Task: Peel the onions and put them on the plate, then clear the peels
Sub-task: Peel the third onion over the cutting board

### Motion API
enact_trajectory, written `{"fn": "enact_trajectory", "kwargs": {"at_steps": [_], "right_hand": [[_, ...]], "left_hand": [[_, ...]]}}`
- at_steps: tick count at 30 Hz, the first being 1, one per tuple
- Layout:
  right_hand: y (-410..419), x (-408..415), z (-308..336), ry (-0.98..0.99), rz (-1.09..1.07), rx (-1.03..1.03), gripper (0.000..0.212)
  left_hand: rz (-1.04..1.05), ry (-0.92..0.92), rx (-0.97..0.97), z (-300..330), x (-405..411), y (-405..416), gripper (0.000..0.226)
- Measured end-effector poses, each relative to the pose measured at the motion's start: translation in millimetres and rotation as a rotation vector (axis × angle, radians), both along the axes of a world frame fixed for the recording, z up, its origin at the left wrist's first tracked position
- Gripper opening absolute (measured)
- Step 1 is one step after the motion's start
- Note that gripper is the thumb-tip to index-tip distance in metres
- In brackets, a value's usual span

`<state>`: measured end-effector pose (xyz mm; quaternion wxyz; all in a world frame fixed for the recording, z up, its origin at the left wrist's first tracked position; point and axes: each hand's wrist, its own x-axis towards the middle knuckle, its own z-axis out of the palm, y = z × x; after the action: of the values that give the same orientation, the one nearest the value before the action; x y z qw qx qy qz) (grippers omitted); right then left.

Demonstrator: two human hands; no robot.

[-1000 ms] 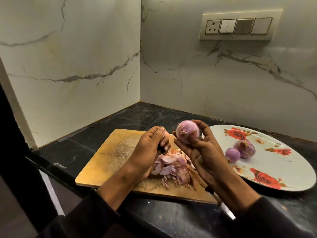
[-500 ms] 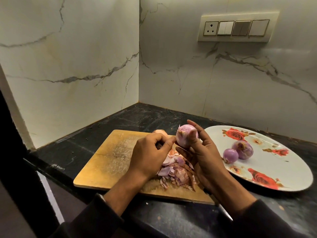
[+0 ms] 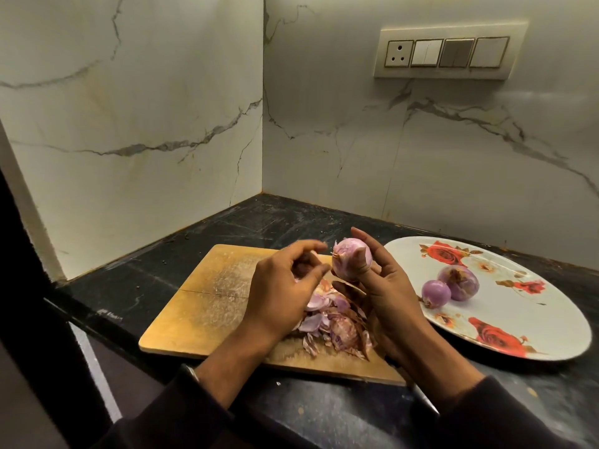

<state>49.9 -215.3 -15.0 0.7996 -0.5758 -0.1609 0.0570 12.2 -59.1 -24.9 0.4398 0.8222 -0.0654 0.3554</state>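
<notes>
Her left hand (image 3: pixel 282 286) has let go, fingers loosely curled and empty (peels (image 3: pixel 330 322) below); right hand (image 3: pixel 385 286) grips the onion (image 3: pixel 351 260).

A cutting board (image 3: pixel 207 306) lies on the desk (image 3: pixel 155 286), with a plate (image 3: pixel 505 325) to its right. A heap of peels (image 3: pixel 334 325) sits on the board's right part. Two onions (image 3: pixel 449 288) lie touching on the plate. Above the peels, the right hand (image 3: pixel 382 293) holds a third onion (image 3: pixel 351 262); the left hand (image 3: pixel 282 286) is just left of it.
</notes>
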Motion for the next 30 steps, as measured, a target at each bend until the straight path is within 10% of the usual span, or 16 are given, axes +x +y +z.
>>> {"fn": "enact_trajectory", "kwargs": {"at_steps": [30], "right_hand": [[3.3, -1.3, -3.7, 0.011, 0.105, -0.056, 0.054]], "left_hand": [[-0.007, -0.126, -0.125, 3.0, -2.6, 1.4, 0.017]]}}
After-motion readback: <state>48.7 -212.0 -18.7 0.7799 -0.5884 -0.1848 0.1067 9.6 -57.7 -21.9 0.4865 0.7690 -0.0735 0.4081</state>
